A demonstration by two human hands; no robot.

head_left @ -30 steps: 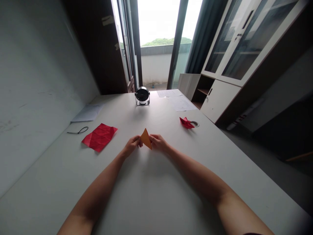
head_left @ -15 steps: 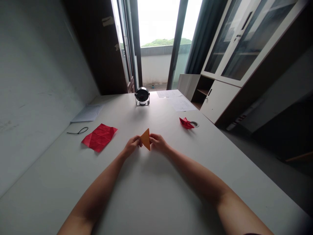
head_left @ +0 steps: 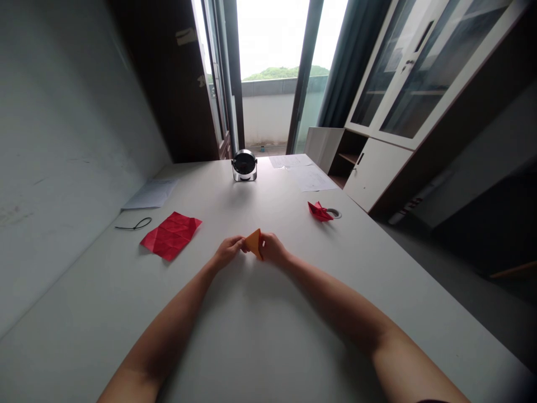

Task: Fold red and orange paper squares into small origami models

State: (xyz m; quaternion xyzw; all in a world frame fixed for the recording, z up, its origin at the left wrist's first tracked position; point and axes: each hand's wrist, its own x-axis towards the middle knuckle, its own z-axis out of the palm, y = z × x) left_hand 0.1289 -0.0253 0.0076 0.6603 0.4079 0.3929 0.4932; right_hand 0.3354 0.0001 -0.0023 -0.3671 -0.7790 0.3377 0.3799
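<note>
Between my two hands is a small piece of folded orange paper [head_left: 253,243], roughly triangular, held up over the white table. My left hand [head_left: 230,249] pinches its left corner between thumb and fingers. At its right edge, my right hand [head_left: 273,248] has its fingers curled round the paper, with the fingertips partly hidden behind it. To the left lies a creased sheet of red paper [head_left: 171,235], spread out on the table. A folded red paper piece [head_left: 320,211] with pointed ends rests to the right, against a pale ring [head_left: 334,213].
A black cable tie [head_left: 135,225] and a stack of white papers [head_left: 150,194] lie at the left by the wall. A round black device on a metal stand [head_left: 244,165] is at the back of the white table [head_left: 260,336]. Loose sheets [head_left: 312,178] lie at the back right.
The orange paper has turned and its upper point sits lower and slightly further right. My right hand's fingers have curled further round its edge.
</note>
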